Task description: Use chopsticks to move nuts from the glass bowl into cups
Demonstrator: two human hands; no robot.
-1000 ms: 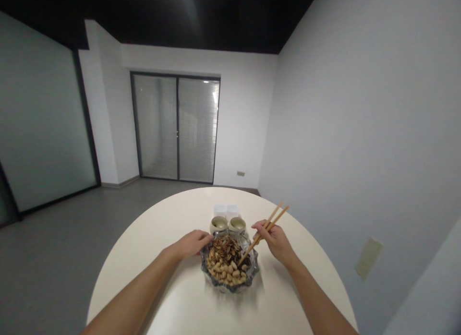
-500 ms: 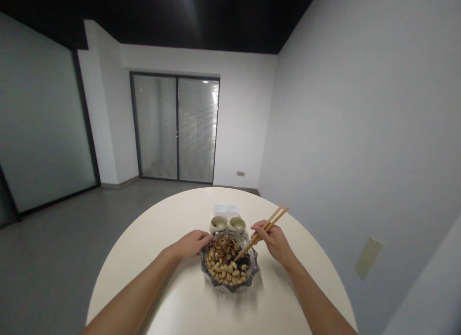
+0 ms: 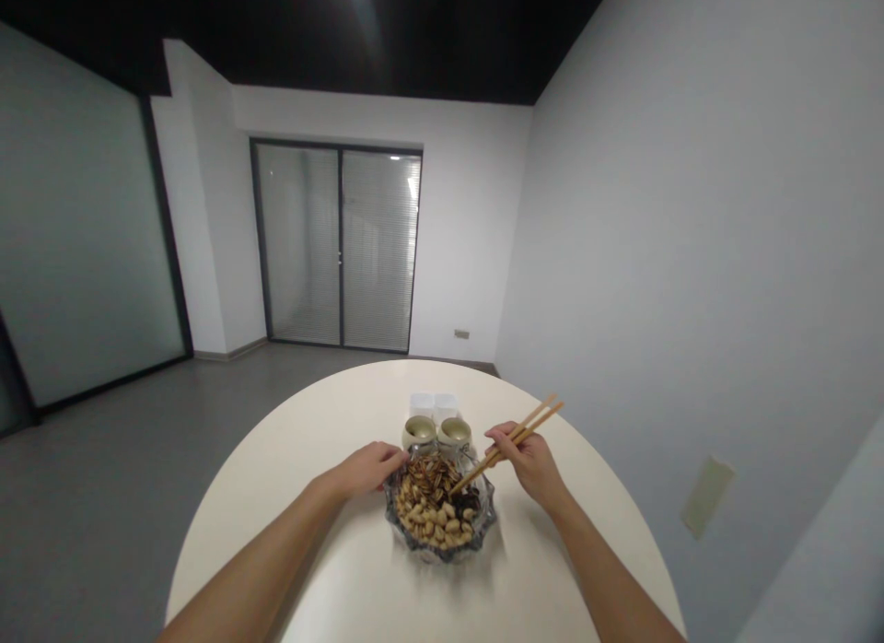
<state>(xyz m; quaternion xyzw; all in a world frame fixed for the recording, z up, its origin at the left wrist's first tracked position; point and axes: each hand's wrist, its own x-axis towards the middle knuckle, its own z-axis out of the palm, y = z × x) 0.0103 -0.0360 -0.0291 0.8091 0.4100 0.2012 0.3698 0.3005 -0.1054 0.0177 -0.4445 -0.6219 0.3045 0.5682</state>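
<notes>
A glass bowl (image 3: 483, 529) with a scalloped rim sits on the round white table (image 3: 345, 578), filled with striped seeds, pale nuts and a few dark pieces. My left hand (image 3: 366, 468) rests against the bowl's left rim, fingers curled on it. My right hand (image 3: 529, 461) is closed on a pair of wooden chopsticks (image 3: 511, 440), whose tips reach down into the middle of the bowl.
Two small glazed cups (image 3: 437, 432) stand just behind the bowl, with two white boxes (image 3: 434, 404) behind them. A grey wall rises close on the right. Bare grey floor and a glass sliding door (image 3: 338, 247) lie beyond the table.
The chopsticks have flattened and their tips have moved from the bowl's right side toward its middle. My left hand has stayed on the rim.
</notes>
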